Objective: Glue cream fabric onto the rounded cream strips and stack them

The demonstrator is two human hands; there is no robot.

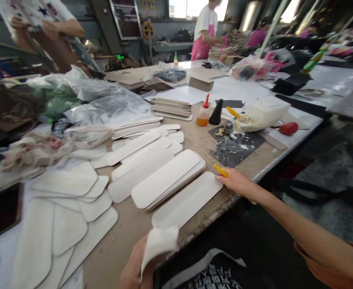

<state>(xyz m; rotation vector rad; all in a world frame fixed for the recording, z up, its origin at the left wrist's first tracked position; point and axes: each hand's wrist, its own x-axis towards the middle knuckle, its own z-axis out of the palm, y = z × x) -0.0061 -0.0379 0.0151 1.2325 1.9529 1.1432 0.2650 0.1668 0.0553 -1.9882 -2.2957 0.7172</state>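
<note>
My left hand (137, 263), partly cut off at the lower edge, is closed around a curled piece of white cloth (160, 245). This cloth is beside the near end of a long white panel (185, 202) with rounded ends, lying near the table edge. At the panel's far right end, my right hand (236, 182) grips a yellow-handled tool (221, 170); its fingers touch or almost touch the panel, and the tool's working end is not clear. A stack of similar white panels (167, 178) lies just behind.
More white panels (65, 180) spread to the left, near a phone (3, 210). Behind stand a glue bottle (202, 114), a black cone-shaped item (216, 112) and a white jug (263, 112) on a smeared black sheet (239, 148). Other people work further back.
</note>
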